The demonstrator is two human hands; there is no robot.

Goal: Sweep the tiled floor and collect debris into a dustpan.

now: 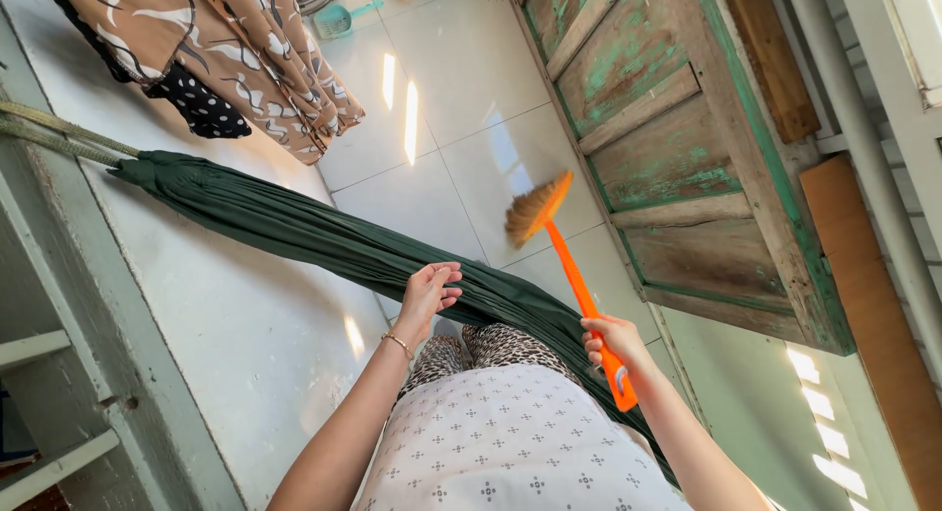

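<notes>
Left of centre, the left hand (429, 293) rests loosely open on the dark green hammock (294, 226). Right of that, the right hand (610, 346) is wrapped around the orange broom (579, 280), bristles over the pale tiled floor (461, 99) mid-frame.

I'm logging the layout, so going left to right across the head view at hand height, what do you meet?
Grey wooden frame → left hand on the green hammock → right hand gripping the orange broom → weathered green door.
</notes>
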